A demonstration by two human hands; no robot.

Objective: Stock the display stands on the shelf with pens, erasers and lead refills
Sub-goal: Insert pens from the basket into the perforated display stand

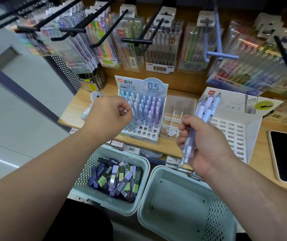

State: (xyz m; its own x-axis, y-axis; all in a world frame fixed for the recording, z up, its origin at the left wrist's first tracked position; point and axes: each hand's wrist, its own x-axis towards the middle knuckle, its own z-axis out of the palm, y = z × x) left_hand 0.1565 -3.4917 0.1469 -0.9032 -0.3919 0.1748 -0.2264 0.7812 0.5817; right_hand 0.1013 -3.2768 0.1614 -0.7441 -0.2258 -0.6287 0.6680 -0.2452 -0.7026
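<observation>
My right hand (201, 141) grips a bunch of pale blue and lilac pens (207, 108), tips down, in front of the white divider tray (172, 119). My left hand (109, 113) is closed on one pen (133, 117), held at the left side of the 0.5 mm pen stand (141, 108). That stand is mostly filled with pastel pens; its front holes are bare. A white slotted stand marked HB 0.5 (233, 129) sits to the right. Below the shelf, the left green basket (142, 164) holds several lead refill cases (116, 180).
A second green basket (182, 202) sits at lower right with nothing visible inside. A phone (285, 155) lies on the wooden shelf (73, 112) at the right. Black hooks with packed pen sets (160, 42) hang overhead. Small boxes lie below the shelf's front edge.
</observation>
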